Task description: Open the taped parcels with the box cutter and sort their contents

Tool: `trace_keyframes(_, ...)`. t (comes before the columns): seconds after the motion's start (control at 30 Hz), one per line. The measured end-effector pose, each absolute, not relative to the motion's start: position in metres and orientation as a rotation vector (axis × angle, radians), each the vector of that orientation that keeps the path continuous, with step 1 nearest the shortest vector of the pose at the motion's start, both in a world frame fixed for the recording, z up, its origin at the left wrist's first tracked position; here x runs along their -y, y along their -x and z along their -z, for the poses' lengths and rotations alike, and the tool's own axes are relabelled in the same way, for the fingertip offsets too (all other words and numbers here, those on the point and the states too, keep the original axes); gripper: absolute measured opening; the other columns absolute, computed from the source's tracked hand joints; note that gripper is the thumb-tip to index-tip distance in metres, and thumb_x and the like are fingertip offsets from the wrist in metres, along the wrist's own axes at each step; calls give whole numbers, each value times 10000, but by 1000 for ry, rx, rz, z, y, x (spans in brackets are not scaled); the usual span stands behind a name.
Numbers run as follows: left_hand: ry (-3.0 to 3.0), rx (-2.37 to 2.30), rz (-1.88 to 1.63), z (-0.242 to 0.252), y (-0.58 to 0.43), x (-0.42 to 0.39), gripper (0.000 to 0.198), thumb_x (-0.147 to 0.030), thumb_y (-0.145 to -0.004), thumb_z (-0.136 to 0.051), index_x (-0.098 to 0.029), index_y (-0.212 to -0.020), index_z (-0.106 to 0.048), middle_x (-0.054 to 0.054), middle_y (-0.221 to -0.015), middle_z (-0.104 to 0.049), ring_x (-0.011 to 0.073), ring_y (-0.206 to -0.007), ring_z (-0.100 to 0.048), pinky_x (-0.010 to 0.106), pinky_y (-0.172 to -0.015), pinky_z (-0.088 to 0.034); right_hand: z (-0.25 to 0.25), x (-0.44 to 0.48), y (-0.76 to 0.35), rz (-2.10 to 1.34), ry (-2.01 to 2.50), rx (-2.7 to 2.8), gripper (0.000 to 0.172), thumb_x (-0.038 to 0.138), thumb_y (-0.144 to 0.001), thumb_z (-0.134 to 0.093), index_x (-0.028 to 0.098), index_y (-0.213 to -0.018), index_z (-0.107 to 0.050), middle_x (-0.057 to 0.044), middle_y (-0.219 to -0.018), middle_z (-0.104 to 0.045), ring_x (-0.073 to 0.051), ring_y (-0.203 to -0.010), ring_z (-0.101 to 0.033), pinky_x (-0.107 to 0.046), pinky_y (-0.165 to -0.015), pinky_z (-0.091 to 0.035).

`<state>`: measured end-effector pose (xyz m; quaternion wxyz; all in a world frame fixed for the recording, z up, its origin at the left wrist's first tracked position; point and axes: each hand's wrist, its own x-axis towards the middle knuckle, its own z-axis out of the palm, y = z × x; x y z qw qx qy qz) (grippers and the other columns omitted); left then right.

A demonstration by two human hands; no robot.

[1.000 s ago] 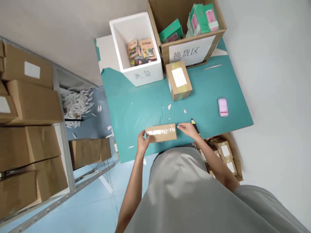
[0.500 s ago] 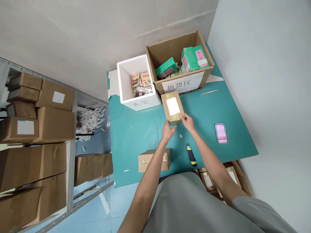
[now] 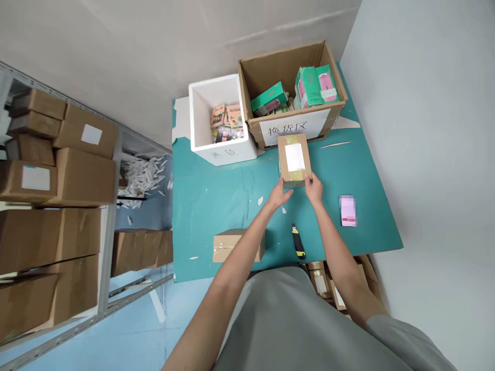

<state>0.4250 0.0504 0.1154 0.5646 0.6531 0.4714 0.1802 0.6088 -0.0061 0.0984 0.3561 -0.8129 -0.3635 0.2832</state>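
Observation:
A small taped cardboard box [image 3: 294, 157] with a white label is held between my two hands, just in front of the large open carton. My left hand [image 3: 279, 196] grips its near left corner, thumb spread to the right. At the near right corner, my right hand [image 3: 314, 189] is closed on the box. Another taped box [image 3: 232, 246] lies at the table's near edge, partly behind my left forearm. A black and yellow utility knife [image 3: 298, 242] rests between my forearms on the green table [image 3: 209, 206].
A large open carton [image 3: 328, 121] holds green and pink packs. Beside it stands a white foam box [image 3: 224, 154] with small packs inside. A phone [image 3: 348, 211] lies at the right. Shelves [image 3: 110, 216] with cartons stand left; an open carton [image 3: 374, 283] sits below the table's right side.
The held box and both hands have moved right along the front of the large carton, and the box is turned straighter. The camera view has shifted slightly.

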Motion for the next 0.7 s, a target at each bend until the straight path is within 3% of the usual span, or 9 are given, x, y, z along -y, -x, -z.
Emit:
trace_keyframes(0.2, -1798, -1168, -406, -130, -351, 17, 787, -444, -1042, -735, -83, -1707, -520, 275, -1808, -499, 434, -1752, -401, 581, -1466, -276, -77, 81, -578, -831, 2373, 1002, 789, 637, -1086, -657, 85, -1647, -602, -269, -1499, -759, -376, -1289, -787, -467, -1185, -578)
trace_keyframes(0.3, -1893, -1176, -455, -143, -281, 68, 792, -561, -1123, -604, -116, -1762, -465, 229, -1888, -388, 388, -1823, -233, 596, -1491, -170, -66, 158, -535, -926, 2555, 1073, 904, 621, -1015, -769, 54, -1680, -533, -300, -1516, -708, -412, -1330, -747, -488, -1155, -595)
trace_keyframes(0.37, -1870, -1255, -459, -149, -233, 94, 844, -650, -1109, -610, -140, -1768, -472, 219, -1903, -359, 395, -1835, -181, 606, -1495, -132, -64, 205, -506, -956, 2628, 1137, 875, 560, -1036, -742, 48, -1697, -485, -314, -1566, -650, -420, -1368, -711, -483, -1124, -608)
trace_keyframes(0.53, -1781, -1476, -524, -144, -130, 118, 1050, -848, -982, -701, -157, -1751, -518, 238, -1921, -300, 456, -1841, -60, 677, -1476, -114, -68, 268, -453, -901, 2655, 1348, 573, 326, -1063, -579, 93, -1586, -571, -272, -1500, -658, -382, -1385, -652, -462, -1135, -585)
trace_keyframes(0.7, -1812, -1398, -512, -121, -76, 107, 926, -927, -973, -646, -280, -1635, -665, 186, -1917, -338, 472, -1817, -198, 734, -1438, -226, -91, 248, -425, -861, 2532, 1412, 597, 300, -955, -563, 126, -1525, -600, -259, -1451, -680, -378, -1228, -692, -478, -1013, -620)
